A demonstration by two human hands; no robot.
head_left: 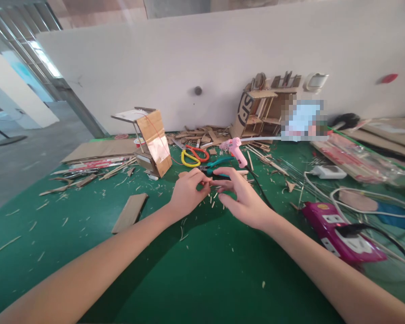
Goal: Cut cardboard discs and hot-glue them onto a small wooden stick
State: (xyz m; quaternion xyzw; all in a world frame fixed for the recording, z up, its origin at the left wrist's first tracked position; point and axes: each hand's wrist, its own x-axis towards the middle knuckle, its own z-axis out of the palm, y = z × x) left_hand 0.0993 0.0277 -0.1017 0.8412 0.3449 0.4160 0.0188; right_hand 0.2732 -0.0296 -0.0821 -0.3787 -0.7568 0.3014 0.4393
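Above the green table, my left hand (190,191) pinches thumb and forefinger together; whatever is between them is too small to make out. Close by on the right is my right hand (241,198), its fingers apart and one fingertip reaching to the left hand's pinch. Just behind the hands lie teal-handled pliers (224,161), partly covered by them. Farther back are scissors (191,157) with yellow and orange handles, and a pink glue gun (236,152) with its cord trailing to the right. A small cardboard structure (154,146) with a red wire stands to the left.
A flat cardboard piece (130,213) lies left of my hands. On the right are a magenta power strip (340,234), a white adapter (329,172) and loose cables. A cardboard shelf model (253,114) stands against the white wall. Scraps and sticks litter the green table (202,274).
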